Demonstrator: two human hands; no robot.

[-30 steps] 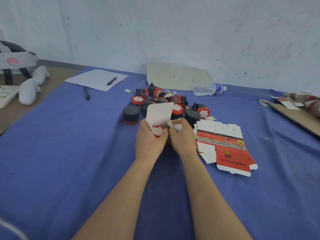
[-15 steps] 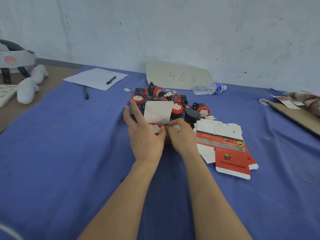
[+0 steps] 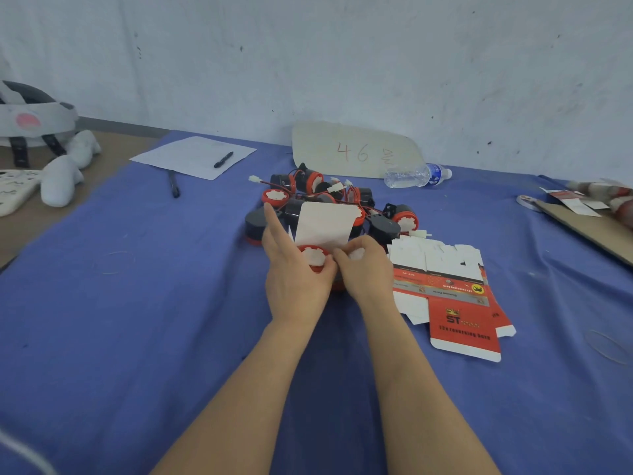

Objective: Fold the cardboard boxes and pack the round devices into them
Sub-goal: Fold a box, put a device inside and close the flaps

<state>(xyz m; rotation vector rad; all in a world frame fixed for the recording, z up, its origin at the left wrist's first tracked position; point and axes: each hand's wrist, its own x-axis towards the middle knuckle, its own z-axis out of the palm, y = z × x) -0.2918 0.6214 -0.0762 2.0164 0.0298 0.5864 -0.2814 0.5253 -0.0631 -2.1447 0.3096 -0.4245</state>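
A round device (image 3: 313, 259) sits in an open cardboard box (image 3: 325, 223).
The left hand (image 3: 294, 282), fingers straight, braces it; the right hand (image 3: 368, 269) pinches its edge.

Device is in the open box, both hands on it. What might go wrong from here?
The round device sits at the mouth of the box, whose flap stands open; if the left hand eases off, it may slip out. The right hand pinches what looks like a white plug; its lead might get caught under the flap. Loose wires in the pile of devices just behind may snag.
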